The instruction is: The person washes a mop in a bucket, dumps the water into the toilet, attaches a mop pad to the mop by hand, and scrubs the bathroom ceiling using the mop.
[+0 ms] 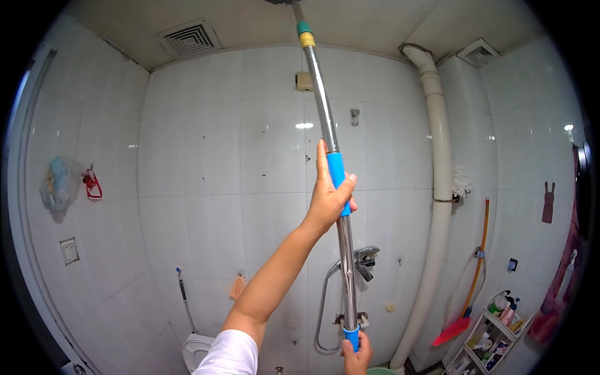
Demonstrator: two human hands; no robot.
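A long metal pole [322, 100] with blue sleeves and a green and yellow collar rises nearly upright through the middle of the view. Its dark head [281, 2] is at the ceiling, mostly cut off by the top edge. My left hand [331, 199] grips the upper blue sleeve, with the index finger stretched up along it. Lower down, my right hand [356, 355] is closed on the blue bottom end of the pole.
A thick pipe [441, 156] runs down the right side. Behind the pole hangs a shower mixer [365, 259] with a hose. At lower right are a red broom [452, 331] and a toiletries shelf [500, 325]; a toilet [196, 347] is lower left.
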